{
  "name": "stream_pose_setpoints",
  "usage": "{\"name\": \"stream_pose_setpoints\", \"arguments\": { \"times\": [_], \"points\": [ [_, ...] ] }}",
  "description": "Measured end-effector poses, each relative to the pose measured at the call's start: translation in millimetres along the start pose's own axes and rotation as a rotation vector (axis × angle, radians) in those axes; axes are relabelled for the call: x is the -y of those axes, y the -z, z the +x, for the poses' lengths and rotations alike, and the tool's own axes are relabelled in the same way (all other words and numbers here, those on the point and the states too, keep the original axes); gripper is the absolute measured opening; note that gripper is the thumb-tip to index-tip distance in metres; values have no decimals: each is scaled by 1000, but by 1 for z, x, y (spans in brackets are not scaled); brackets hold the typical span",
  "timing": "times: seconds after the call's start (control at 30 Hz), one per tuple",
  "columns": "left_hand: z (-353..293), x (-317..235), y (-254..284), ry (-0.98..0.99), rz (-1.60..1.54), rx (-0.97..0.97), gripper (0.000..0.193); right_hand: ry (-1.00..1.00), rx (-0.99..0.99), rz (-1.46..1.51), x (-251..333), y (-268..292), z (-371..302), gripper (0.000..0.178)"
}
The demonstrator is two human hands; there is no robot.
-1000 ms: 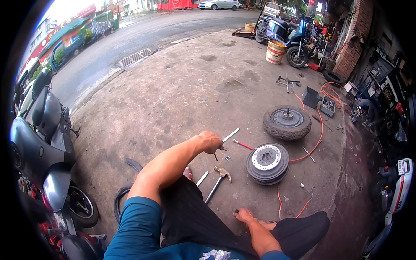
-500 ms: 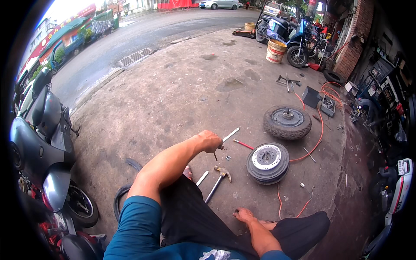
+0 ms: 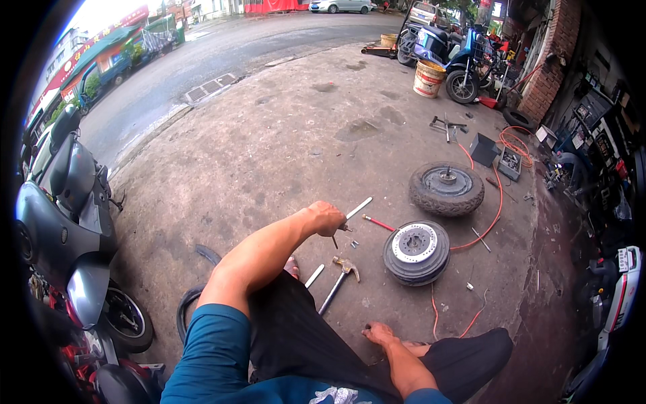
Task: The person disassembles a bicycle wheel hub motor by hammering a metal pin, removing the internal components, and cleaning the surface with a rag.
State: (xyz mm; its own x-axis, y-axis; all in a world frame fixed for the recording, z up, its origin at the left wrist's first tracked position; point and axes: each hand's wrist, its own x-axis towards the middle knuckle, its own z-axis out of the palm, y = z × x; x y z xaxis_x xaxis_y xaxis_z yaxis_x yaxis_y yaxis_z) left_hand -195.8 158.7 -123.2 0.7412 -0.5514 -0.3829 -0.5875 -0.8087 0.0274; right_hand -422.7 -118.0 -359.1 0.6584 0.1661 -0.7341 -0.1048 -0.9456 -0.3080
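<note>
My left hand (image 3: 326, 219) is closed, stretched out over the concrete. A thin dark rod (image 3: 334, 241) pokes out below its fingers; what kind of tool it is I cannot make out. Just beyond lies a pale flat bar (image 3: 360, 207), and whether the hand touches it I cannot tell. Low by my bent leg, my right hand (image 3: 379, 333) has its fingers curled, their contents hidden. Between the hands are a claw hammer (image 3: 331, 291) and another pale flat bar (image 3: 314, 276). A wheel (image 3: 416, 252) with a pale, drilled hub disc lies flat to the right.
A second wheel with a knobby tyre (image 3: 447, 192) lies farther off. An orange hose (image 3: 499, 202) winds around the wheels, and a red-handled tool (image 3: 378, 223) is near them. Parked scooters (image 3: 81, 222) crowd the left side. A dirty bucket (image 3: 428, 79) stands at the back right.
</note>
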Motion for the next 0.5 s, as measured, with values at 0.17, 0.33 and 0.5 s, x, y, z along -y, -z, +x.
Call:
{"name": "stream_pose_setpoints", "arguments": {
  "times": [0.17, 0.33, 0.5],
  "points": [
    [-1, 1, 0, -9, 5, 4, 25, -2, -1, 9, 2, 1, -1, 46],
    [2, 3, -3, -1, 8, -12, 26, -2, -3, 9, 0, 0, -1, 46],
    [3, 3, -4, 4, 21, 6, 26, 3, 4, -1, 0, -1, 1, 46]
  ]
}}
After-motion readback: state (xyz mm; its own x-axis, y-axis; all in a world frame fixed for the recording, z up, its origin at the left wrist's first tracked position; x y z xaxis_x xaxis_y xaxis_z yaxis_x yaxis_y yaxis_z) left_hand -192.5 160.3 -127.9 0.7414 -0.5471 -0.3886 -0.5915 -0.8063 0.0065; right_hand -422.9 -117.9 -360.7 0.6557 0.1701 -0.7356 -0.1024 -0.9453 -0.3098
